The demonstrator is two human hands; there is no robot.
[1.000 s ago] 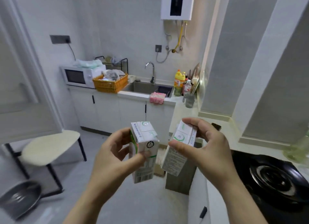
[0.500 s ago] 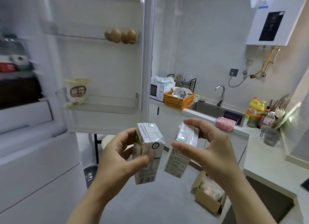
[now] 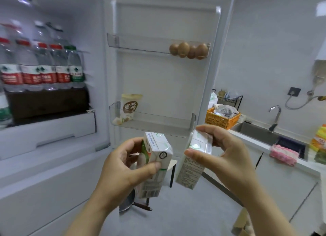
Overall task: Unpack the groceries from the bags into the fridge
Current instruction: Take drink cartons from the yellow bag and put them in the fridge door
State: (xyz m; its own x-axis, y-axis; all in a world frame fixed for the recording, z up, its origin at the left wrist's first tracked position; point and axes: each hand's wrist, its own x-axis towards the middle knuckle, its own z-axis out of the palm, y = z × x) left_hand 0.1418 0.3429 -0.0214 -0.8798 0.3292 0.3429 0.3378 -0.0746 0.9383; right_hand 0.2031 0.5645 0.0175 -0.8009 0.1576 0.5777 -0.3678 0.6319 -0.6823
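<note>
My left hand (image 3: pixel 123 167) grips a white and green drink carton (image 3: pixel 155 158), held upright. My right hand (image 3: pixel 224 158) grips a second white and green carton (image 3: pixel 192 165), tilted with its top toward me. Both cartons hang at chest height in front of the open fridge door (image 3: pixel 164 73). The door's lower shelf (image 3: pixel 158 124), just above and behind the cartons, holds a beige pouch (image 3: pixel 129 109) at its left end. Several kiwis (image 3: pixel 188 50) lie at the right end of the upper door shelf (image 3: pixel 137 45).
Several water bottles (image 3: pixel 40 66) stand on the fridge's inner shelf at the left, above a white drawer (image 3: pixel 47 130). To the right run a counter with an orange basket (image 3: pixel 220 119), a sink (image 3: pixel 264 135) and a pink cloth (image 3: pixel 284 154). A pan (image 3: pixel 128 202) lies on the floor below.
The view has swung left from the kitchen counter to the open fridge, now close. Both hands keep hold of their cartons, and the right carton has tilted more toward me.
</note>
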